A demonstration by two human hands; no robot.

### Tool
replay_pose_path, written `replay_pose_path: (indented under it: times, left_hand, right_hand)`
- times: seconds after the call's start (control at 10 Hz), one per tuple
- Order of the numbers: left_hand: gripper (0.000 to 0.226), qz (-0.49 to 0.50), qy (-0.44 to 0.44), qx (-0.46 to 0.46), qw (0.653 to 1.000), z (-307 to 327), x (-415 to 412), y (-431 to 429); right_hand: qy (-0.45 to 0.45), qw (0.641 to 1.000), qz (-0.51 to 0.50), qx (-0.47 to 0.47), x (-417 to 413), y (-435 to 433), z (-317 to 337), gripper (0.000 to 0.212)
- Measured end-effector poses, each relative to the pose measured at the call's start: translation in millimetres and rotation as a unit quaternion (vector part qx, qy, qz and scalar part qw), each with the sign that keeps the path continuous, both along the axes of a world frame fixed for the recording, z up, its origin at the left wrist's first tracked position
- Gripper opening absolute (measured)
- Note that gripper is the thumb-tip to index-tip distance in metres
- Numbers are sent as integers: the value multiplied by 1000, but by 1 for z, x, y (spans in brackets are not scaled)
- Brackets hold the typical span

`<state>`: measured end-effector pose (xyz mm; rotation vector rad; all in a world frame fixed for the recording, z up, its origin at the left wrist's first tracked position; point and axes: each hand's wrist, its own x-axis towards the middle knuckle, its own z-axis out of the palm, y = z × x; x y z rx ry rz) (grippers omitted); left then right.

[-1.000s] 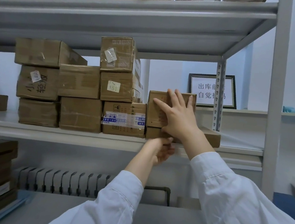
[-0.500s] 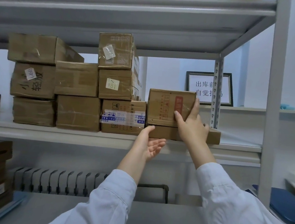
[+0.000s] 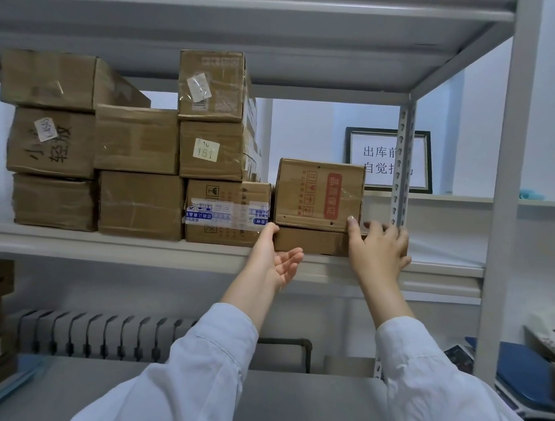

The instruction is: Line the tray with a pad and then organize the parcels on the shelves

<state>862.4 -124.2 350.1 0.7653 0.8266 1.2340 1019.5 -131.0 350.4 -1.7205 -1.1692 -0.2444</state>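
1. Your right hand (image 3: 377,251) is up at the middle shelf (image 3: 100,246). Its fingers are spread and laid against the right end of the flat box (image 3: 310,241), curled round nothing.
2. Your forefinger tip touches the lower right corner of the red-label box (image 3: 319,195), which sits upright on top of the flat box.
3. Your left hand (image 3: 277,260) is at the shelf's front edge with the palm turned rightward and the fingers loose and apart. The thumb points up and meets the flat box's left end, right where the taped box (image 3: 228,211) begins (whether it presses, I cannot tell).
4. That two-box pile stands just beside the taped box, at the right end of the row. The taller stacks of parcels (image 3: 133,169) fill the shelf to the left, and the one marked 181 (image 3: 211,150) sits on the taped box.
5. Behind your right hand a framed sign (image 3: 380,158) leans against the wall, partly hidden by the perforated upright (image 3: 401,173).
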Motion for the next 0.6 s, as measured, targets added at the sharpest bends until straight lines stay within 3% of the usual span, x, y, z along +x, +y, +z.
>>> replay_pose_path:
  times: [0.2, 0.6]
  left_hand:
    - [52, -7, 9, 9, 1000, 0, 5, -3]
    - [58, -45, 74, 26, 996, 2, -15, -11]
  right_hand:
    - [18, 999, 38, -17, 7, 1, 2, 53]
    - [-16, 1000, 6, -12, -16, -1, 5, 50]
